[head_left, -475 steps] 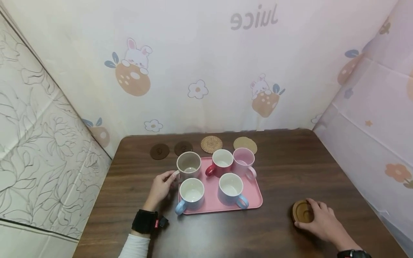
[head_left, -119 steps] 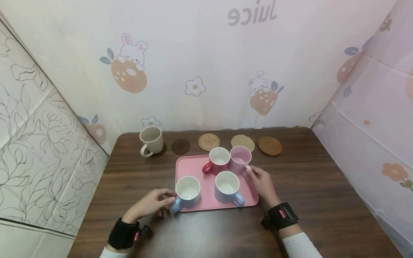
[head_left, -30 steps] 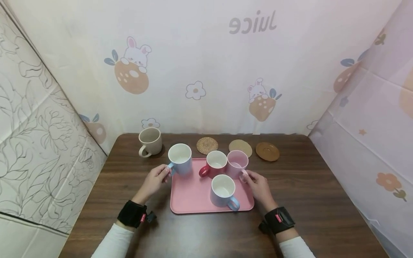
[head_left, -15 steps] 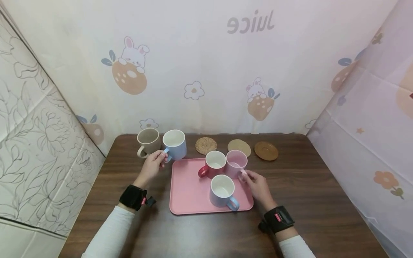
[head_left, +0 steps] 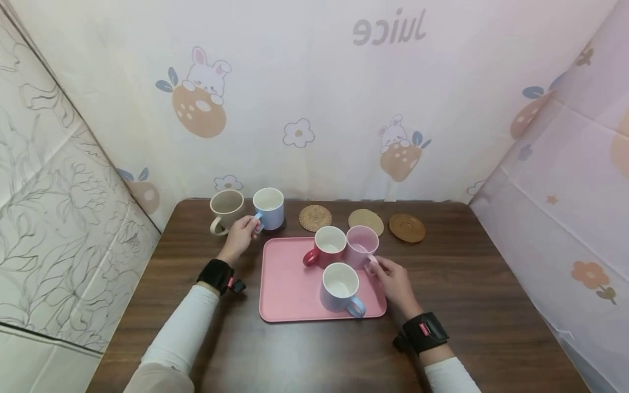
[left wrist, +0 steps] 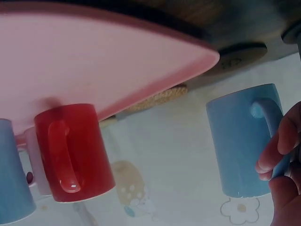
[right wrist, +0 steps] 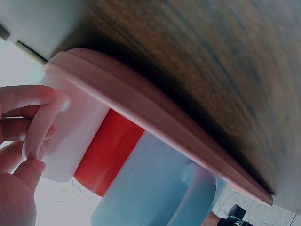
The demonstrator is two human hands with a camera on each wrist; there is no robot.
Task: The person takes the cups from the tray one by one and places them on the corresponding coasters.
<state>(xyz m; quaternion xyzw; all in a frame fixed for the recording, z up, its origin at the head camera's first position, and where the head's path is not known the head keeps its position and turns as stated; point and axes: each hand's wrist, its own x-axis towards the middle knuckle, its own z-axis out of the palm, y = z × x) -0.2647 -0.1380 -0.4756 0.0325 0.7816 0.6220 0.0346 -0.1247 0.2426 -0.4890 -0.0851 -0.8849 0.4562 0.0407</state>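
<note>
My left hand [head_left: 250, 225] grips the handle of a light blue mug [head_left: 269, 207] at the table's back left, over a dark round coaster [head_left: 278, 226]. In the left wrist view a gap shows between this blue mug [left wrist: 242, 141] and the coaster [left wrist: 240, 54]. A beige mug [head_left: 226, 209] stands just to its left. My right hand [head_left: 377, 266] pinches the handle of a pink mug [head_left: 362, 244] standing on the pink tray [head_left: 290, 289]. The fingers [right wrist: 19, 103] curl around that handle [right wrist: 44, 122]. A red mug [head_left: 328, 245] and another blue mug [head_left: 339, 285] share the tray.
Along the back edge lie a woven coaster [head_left: 315, 218], a cork coaster [head_left: 366, 220] and a brown wooden saucer [head_left: 407, 227]. Printed cloth walls close in the dark wooden table [head_left: 481, 295] on the left, back and right.
My left hand has carried the light blue mug off the tray, back and to the left, to the dark coaster beside the beige mug. My right hand has stayed on the pink mug's handle.
</note>
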